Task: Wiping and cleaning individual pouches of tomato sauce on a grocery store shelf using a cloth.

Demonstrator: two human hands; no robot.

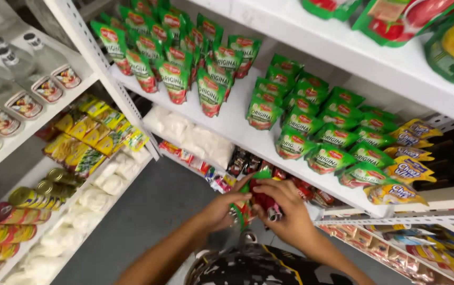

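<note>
Both hands meet on one green-and-red soft plastic stand-up pouch (256,203), held low in front of the white metal shelf (232,126), just below its front edge. The left hand (221,210) wraps the pouch's left side with fingers curled and closed on it; the right hand (285,211) covers the top and right side, fingers bent down and clamped over the red part. A flexible film pouch like this probably feels light to moderately heavy, squashy in the middle, and a little slick, so the stiffer sealed edges and the top seam look like the surest places to grip. Rows of matching green pouches (311,126) stand on the shelf above, with yellow pouches (406,158) at the right end.
</note>
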